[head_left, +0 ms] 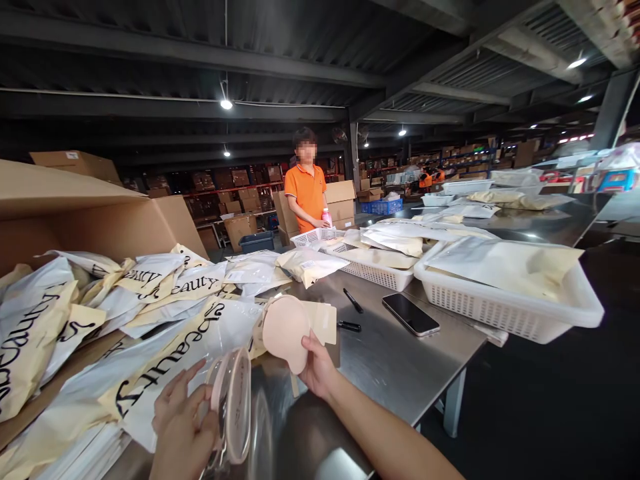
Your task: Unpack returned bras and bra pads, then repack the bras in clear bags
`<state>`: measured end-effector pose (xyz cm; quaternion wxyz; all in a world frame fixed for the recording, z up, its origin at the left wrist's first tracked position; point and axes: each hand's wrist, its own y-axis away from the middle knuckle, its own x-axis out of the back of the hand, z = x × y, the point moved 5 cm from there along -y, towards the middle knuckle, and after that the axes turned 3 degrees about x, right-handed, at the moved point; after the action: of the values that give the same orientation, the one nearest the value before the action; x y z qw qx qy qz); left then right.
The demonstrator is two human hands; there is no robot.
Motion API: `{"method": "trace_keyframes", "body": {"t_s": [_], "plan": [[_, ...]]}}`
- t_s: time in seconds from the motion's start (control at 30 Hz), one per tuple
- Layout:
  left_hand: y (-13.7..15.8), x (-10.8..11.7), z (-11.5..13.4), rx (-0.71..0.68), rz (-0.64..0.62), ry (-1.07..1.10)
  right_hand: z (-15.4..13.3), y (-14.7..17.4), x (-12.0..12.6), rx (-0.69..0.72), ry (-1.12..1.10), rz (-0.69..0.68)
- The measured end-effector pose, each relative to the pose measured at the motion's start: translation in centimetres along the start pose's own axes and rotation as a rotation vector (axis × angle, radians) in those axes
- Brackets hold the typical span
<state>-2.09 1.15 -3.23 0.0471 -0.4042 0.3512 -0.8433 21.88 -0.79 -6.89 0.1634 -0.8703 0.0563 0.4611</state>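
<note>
My left hand holds a clear round plastic case with beige discs in it, tilted on edge; its index finger stretches away from the case. My right hand pinches a flat beige rounded piece by its narrow tab, thumb on the front. Behind that piece, a pale card partly shows. White and cream printed bags lie beside and beyond my left hand.
On the steel table lie a phone, a black pen and a black marker. White baskets hold bags. A large open carton stands left. A person in orange stands beyond the table.
</note>
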Motion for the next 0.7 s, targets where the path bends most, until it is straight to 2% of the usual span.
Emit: {"method": "trace_keyframes", "body": {"t_s": [0.13, 0.4, 0.5, 0.7], "plan": [[-0.1, -1.1, -0.8, 0.002, -0.082, 0.146, 0.1, 0.1, 0.0, 0.009, 0.023, -0.007], [-0.4, -0.5, -3.5, 0.319, -0.188, 0.301, 0.6, 0.0, 0.3, -0.002, 0.025, -0.001], [-0.5, -0.4, -3.1, 0.374, -0.212, 0.184, 0.6, 0.0, 0.2, -0.008, 0.015, -0.008], [-0.1, -0.3, -1.0, 0.233, -0.167, -0.189, 0.7, 0.1, 0.2, -0.020, 0.013, -0.004]]}}
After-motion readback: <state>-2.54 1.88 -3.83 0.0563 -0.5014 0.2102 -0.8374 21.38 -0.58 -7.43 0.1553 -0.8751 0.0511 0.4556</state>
